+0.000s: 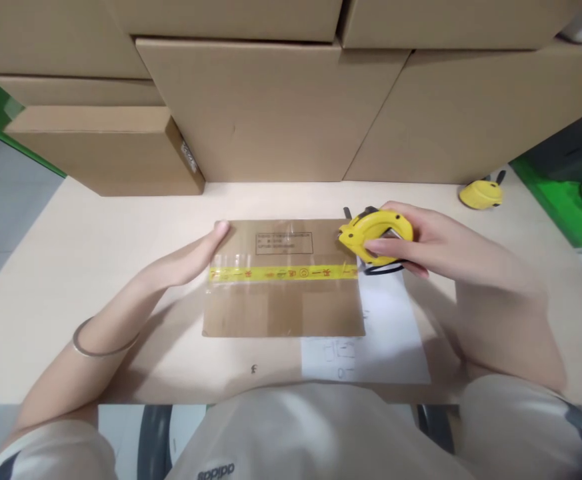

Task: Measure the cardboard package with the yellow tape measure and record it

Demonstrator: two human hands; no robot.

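A flat cardboard box (281, 310) lies before me on the table, a yellow strip of printed packing tape (281, 274) across its top and a printed rectangle above the strip. My left hand (195, 257) grips the box by its left side, thumb at the upper left corner and the other fingers hidden. In my right hand (411, 243) is a yellow tape measure (381, 233) with a black wrist strap, held at the box's upper right edge. Whether its blade is pulled out I cannot tell. Partly under the box is a white paper sheet (395, 340) with pen marks.
Large cardboard boxes (275, 110) form a wall along the back of the table (95, 233). A smaller closed carton (105, 160) stands at the back left. Toward the back right sits another yellow object (481, 193) with black parts, like a second tape measure.
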